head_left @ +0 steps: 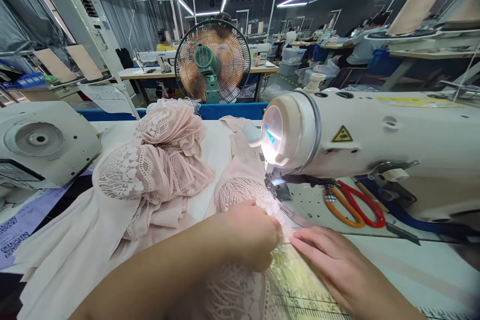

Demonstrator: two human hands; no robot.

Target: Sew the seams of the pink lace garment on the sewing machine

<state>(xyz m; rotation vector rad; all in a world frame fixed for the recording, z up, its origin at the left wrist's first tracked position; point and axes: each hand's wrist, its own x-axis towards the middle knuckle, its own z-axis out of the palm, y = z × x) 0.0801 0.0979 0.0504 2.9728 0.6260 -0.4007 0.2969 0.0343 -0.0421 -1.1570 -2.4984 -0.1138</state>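
A pale pink lace bra (240, 191) lies beneath the head of a white sewing machine (360, 125), its lace edge running to the lit needle area. My left hand (253, 235) is closed on the lace just in front of the needle, the fingertips partly hidden. Flat beside the bra's right edge rests my right hand (330, 257), fingers stretched out and touching the edge near the table. Under and between my hands, a yellowish ruler-marked strip (300, 295) shows on the tabletop. More lace hangs blurred below my left forearm.
Left of the machine sits a heap of pink lace bras (165, 160). Orange-handled scissors (343, 210) and red-handled scissors (369, 205) lie under the machine arm. Another white machine (48, 142) stands at far left. A large fan (212, 60) stands beyond the table; people work farther back.
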